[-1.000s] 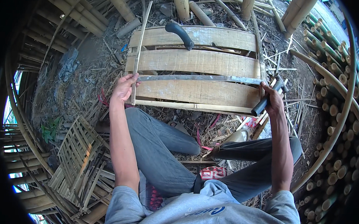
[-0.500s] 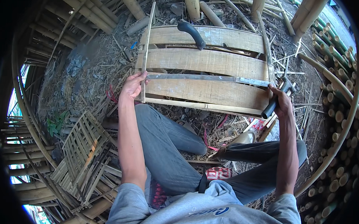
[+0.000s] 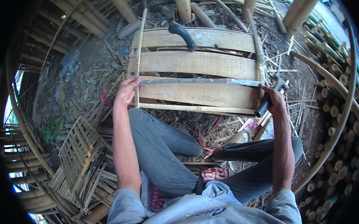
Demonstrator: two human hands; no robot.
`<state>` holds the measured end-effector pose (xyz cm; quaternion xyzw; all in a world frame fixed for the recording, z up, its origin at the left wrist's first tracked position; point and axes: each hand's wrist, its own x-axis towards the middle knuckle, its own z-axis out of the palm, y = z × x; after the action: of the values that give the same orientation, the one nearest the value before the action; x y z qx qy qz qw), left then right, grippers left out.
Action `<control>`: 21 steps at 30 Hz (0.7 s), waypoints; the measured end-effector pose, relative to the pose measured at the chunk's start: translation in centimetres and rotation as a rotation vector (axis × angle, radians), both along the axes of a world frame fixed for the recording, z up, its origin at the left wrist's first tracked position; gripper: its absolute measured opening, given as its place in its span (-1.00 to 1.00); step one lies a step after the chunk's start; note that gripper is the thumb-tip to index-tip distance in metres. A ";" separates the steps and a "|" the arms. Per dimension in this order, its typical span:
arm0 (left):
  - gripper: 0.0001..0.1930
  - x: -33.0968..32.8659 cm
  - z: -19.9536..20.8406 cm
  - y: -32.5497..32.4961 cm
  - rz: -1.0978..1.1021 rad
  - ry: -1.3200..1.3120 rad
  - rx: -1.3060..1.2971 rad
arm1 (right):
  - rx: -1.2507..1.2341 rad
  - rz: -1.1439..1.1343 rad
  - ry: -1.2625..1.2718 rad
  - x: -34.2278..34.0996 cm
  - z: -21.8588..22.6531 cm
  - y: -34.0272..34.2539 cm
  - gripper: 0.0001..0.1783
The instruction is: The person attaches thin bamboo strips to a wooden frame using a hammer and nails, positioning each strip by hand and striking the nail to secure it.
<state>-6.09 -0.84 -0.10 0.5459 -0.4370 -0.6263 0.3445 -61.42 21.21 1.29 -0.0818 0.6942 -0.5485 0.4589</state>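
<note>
A long flat grey strip lies across a slatted panel of pale wide boards in front of my knees. My left hand pinches the strip's left end, beside a thin upright bamboo slat that crosses the boards. At the other end, my right hand has its fingertips on the strip. A hammer-like tool with a black handle lies against that hand at the panel's right edge; whether the palm also grips it I cannot tell. Farther up, a curved black piece rests across the top boards.
Cut bamboo poles are stacked at the right, with a long bent pole in front. A woven bamboo lattice lies at the left. Bamboo posts stand beyond the panel. Shavings and scraps litter the ground.
The whole view has shifted, so the panel and both hands sit a little farther left in the picture. My hands keep the same places at the strip's ends.
</note>
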 end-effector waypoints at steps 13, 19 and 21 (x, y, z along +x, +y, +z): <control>-0.53 -2.2 1.9 1.8 0.001 -0.518 -0.280 | 0.117 -0.021 0.139 -1.1 0.5 1.1 -0.56; -0.53 -0.5 1.2 1.5 0.051 -0.328 -0.238 | 0.085 -0.030 0.112 -1.0 0.2 1.3 -0.58; -0.63 -0.1 1.1 1.6 0.042 -0.253 -0.193 | 0.046 -0.007 0.047 -1.6 0.2 1.8 -0.57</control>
<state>-6.23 0.73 0.98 0.5941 -0.5234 -0.5003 0.3505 -63.02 23.01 1.52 -0.0821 0.7174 -0.5319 0.4423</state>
